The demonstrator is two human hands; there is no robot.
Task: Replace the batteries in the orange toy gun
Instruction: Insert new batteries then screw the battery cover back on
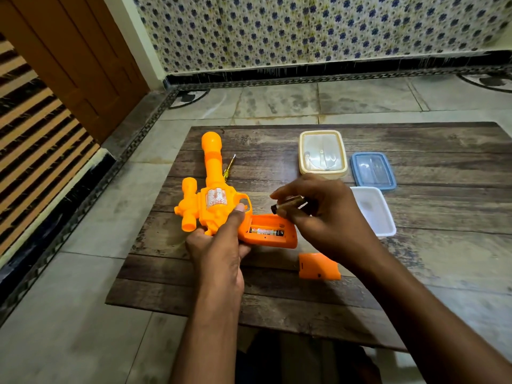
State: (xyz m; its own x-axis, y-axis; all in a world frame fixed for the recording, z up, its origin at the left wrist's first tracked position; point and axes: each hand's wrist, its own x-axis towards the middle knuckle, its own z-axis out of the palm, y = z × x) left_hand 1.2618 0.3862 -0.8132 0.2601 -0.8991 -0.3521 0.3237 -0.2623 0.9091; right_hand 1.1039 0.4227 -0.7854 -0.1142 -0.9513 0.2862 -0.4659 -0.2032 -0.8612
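Observation:
The orange toy gun [212,184] lies on a dark wooden board [277,286], barrel pointing away. Its grip faces right with the battery bay uncovered, and one battery [266,232] lies inside. My left hand [221,245] grips the gun at the base of the grip, thumb up near the trigger guard. My right hand [318,209] pinches a second battery [288,204] just above the bay. The orange battery cover [318,266] lies loose on the board below the grip.
A yellow-handled screwdriver [229,167] lies right of the barrel. A cream-rimmed container [322,153], a blue lid [372,170] and a white tray [374,212] sit at the right. Tiled floor surrounds the board; a wooden door stands at far left.

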